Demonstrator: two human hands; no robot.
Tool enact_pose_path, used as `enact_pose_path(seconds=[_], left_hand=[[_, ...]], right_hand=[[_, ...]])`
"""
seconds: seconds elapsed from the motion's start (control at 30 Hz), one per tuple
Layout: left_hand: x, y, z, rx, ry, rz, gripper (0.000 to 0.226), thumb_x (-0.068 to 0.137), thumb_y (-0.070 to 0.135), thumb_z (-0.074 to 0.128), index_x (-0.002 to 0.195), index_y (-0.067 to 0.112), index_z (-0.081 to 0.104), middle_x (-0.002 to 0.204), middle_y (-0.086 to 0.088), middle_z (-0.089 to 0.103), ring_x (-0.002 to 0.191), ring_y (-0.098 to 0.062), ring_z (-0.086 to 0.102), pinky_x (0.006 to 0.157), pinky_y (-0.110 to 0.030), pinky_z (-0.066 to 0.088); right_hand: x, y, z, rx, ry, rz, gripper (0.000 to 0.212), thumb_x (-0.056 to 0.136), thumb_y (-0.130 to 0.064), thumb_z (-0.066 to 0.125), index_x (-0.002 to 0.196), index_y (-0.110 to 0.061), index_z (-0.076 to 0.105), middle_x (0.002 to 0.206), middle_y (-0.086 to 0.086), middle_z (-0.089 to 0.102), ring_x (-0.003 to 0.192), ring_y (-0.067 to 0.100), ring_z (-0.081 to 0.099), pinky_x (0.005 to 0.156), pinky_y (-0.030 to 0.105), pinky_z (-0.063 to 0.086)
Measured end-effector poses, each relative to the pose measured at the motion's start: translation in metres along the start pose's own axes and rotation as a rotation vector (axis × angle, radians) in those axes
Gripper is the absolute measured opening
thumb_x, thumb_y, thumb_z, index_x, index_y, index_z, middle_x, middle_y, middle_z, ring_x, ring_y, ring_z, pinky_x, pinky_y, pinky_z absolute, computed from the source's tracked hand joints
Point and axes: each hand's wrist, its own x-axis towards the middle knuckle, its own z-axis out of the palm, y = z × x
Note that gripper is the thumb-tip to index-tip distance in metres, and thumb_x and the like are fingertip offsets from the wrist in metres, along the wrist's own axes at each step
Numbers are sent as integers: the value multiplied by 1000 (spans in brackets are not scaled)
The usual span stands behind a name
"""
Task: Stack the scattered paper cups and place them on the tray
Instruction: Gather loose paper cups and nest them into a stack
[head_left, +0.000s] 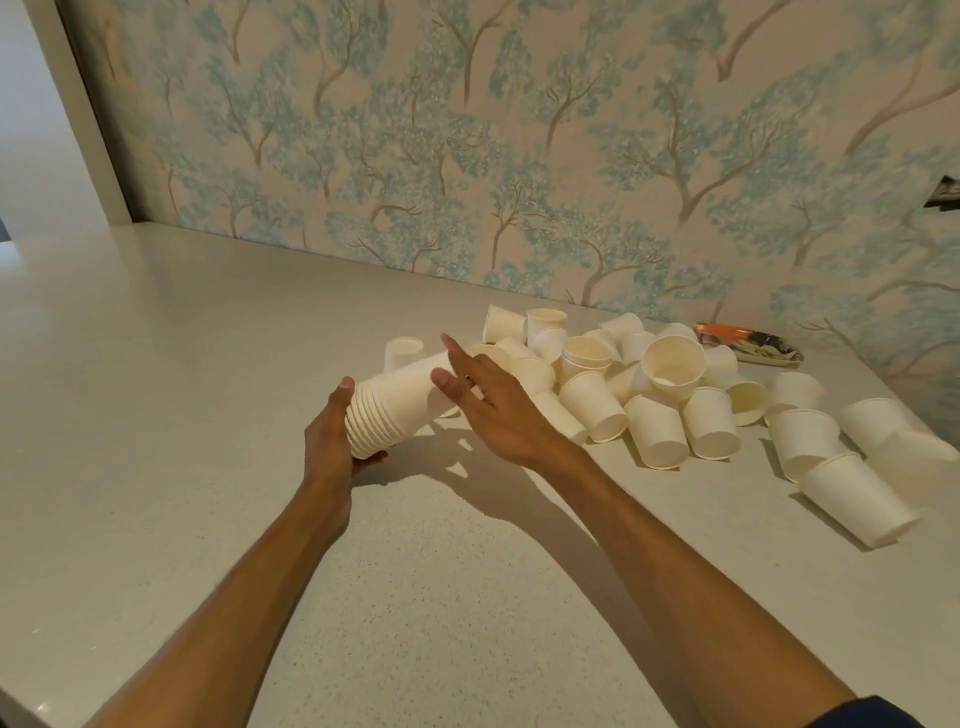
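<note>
The left hand (332, 441) grips a stack of cups (395, 410) at its wide rim end, thumb over the top and fingers underneath; the nested rims show as tight ridges, and the stack tilts away toward the pile. The right hand (488, 400) is spread flat with fingers wide, holding nothing, just beside the stack's narrow end. Loose paper cups (654, 410) (plain, smooth, cream-white, no print) lie tumbled together to the right, most on their sides. The tray (753, 345), shallow with a colourful printed pattern, sits behind the pile near the wall. The speckled pale table (182, 389) is bare on the left and in front.
</note>
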Motion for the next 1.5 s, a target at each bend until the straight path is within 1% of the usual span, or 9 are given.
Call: enact_pose_path(seconds=[0.1, 0.23, 0.33, 0.47, 0.63, 0.77, 1.13, 1.3, 1.5], left_hand=[[-1, 1, 0, -3, -29, -6, 38, 99, 50, 44, 118, 20, 58, 100, -8, 67, 87, -24, 65, 62, -33, 54], [-3, 4, 0, -10, -38, -5, 29, 100, 48, 44, 106, 25, 60, 94, -6, 67, 84, -24, 65, 60, -32, 54], [-5, 4, 1, -13, -40, -11, 25, 99, 48, 45, 98, 29, 60, 92, -7, 66, 85, -27, 65, 65, -34, 53], [-5, 4, 1, -8, -41, -11, 23, 99, 48, 45, 97, 30, 60, 93, -7, 66, 91, -29, 65, 66, -35, 53], [-5, 4, 0, 3, -33, -10, 25, 99, 48, 47, 98, 28, 61, 93, -8, 67, 90, -30, 65, 64, -34, 54], [-5, 1, 2, 14, -52, -4, 33, 99, 48, 45, 106, 21, 63, 92, -7, 67, 87, -26, 65, 60, -31, 54], [-32, -13, 43, 40, -199, -53, 31, 101, 47, 42, 115, 24, 57, 104, -8, 68, 95, -28, 66, 68, -36, 55], [-39, -15, 54, 47, -211, -74, 25, 101, 45, 42, 101, 27, 61, 94, -7, 70, 84, -25, 68, 63, -34, 55], [-38, -5, 70, -38, -177, -79, 20, 100, 45, 46, 97, 31, 59, 93, -6, 70, 86, -25, 68, 71, -40, 56]], right_hand=[[-13, 8, -15, -60, 41, 30, 65, 95, -66, 29, 152, -35, 28, 145, 1, 47, 130, 17, 44, 110, 41, 33], [-32, 40, -37, -874, 286, 81, 71, 89, -66, 45, 143, -20, 41, 135, 5, 57, 125, 26, 49, 105, 46, 31], [-44, 56, -37, -1060, 226, 178, 69, 82, -67, 55, 130, -17, 51, 117, 6, 67, 111, 28, 59, 100, 44, 34], [-49, 63, -40, -987, 273, 149, 67, 83, -63, 58, 131, -18, 45, 110, 3, 67, 95, 26, 65, 80, 35, 43], [-49, 34, -61, -90, 386, 148, 57, 73, -54, 77, 116, -26, 52, 107, -10, 62, 90, 13, 62, 68, 29, 50], [-37, 18, -62, 193, 333, 80, 46, 75, -45, 79, 114, -26, 65, 109, -10, 64, 97, 12, 61, 73, 21, 49], [-44, 10, -59, 27, 120, 64, 68, 91, -67, 26, 148, -31, 38, 155, -4, 36, 134, 7, 35, 113, 37, 29], [-45, 54, -129, -740, 514, 153, 61, 91, -55, 52, 141, -21, 46, 146, 7, 45, 133, 27, 40, 108, 45, 29], [-49, 101, -160, -940, 302, 576, 59, 85, -61, 58, 131, -24, 53, 144, 15, 43, 131, 35, 41, 107, 48, 26]])
